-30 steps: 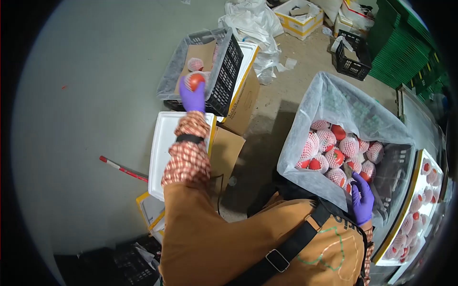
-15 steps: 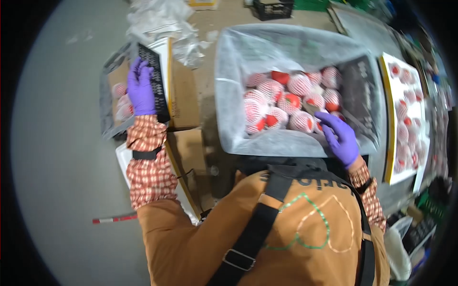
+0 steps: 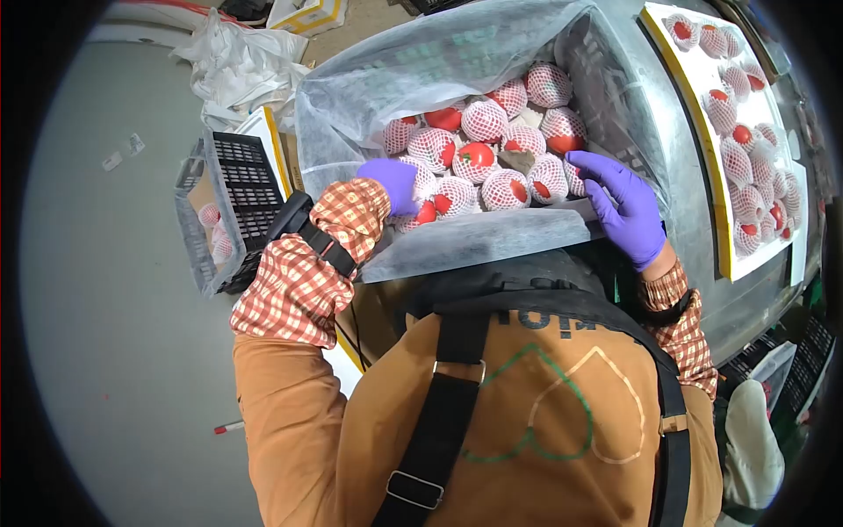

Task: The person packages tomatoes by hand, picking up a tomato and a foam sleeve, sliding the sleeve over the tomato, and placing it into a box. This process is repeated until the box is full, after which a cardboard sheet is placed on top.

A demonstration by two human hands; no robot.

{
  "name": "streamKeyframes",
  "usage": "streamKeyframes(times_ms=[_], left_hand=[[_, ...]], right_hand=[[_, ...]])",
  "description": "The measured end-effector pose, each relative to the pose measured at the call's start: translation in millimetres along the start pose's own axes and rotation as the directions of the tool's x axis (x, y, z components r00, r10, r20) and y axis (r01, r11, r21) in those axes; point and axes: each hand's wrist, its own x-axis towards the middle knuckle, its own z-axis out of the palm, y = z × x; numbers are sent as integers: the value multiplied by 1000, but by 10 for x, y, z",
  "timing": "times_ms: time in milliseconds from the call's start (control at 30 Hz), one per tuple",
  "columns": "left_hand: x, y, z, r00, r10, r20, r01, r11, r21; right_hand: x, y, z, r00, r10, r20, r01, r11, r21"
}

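Observation:
A large crate lined with translucent white sheeting (image 3: 479, 250) stands in front of me, holding several red tomatoes (image 3: 475, 162) in white foam nets. My left hand (image 3: 392, 183), in a purple glove, reaches into its near left corner against the netted tomatoes, with the fingertips hidden. At the near right side, my right hand (image 3: 629, 211), also in a purple glove, is open over the crate's lined edge. Its fingers are apart, the tips close to the netted tomato at the right end. A small dark scrap (image 3: 516, 160) lies among the tomatoes.
On the left stands a smaller black crate (image 3: 250, 189) with a few netted fruits inside. A white tray with a yellow edge (image 3: 716, 176) holds more netted tomatoes on the right. Crumpled white sheeting (image 3: 241, 66) lies at the back left.
My left hand has moved right, from over the small crate into the large one. My right hand stays near the large crate's near right edge. The view has shifted.

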Motion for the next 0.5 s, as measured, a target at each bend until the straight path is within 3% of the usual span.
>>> streamKeyframes(times_ms=[67, 167, 233, 367, 400, 433, 500], left_hand=[[82, -110, 319, 998, -10, -68, 11, 1000, 12], [192, -16, 541, 985, -88, -151, 96, 994, 50], [371, -64, 688, 968, -136, -211, 130, 991, -41], [41, 100, 214, 994, -96, -49, 96, 995, -18], [53, 86, 244, 975, -155, -161, 140, 985, -98], [-2, 63, 226, 974, -156, -167, 141, 985, -99], [-273, 86, 73, 894, -73, -442, -175, 852, -494]], right_hand=[[-20, 30, -23, 999, 35, -17, -35, 998, 48], [3, 28, -22, 998, -42, -43, 43, 999, 28], [6, 24, -21, 1000, -21, -12, 22, 999, 36], [-26, 70, -26, 996, -75, -41, 77, 995, 66], [-25, 63, -38, 996, -82, -44, 85, 994, 63], [-29, 56, -47, 999, -39, -15, 40, 996, 85], [-20, 23, -45, 1000, -4, 15, 2, 995, 99]])
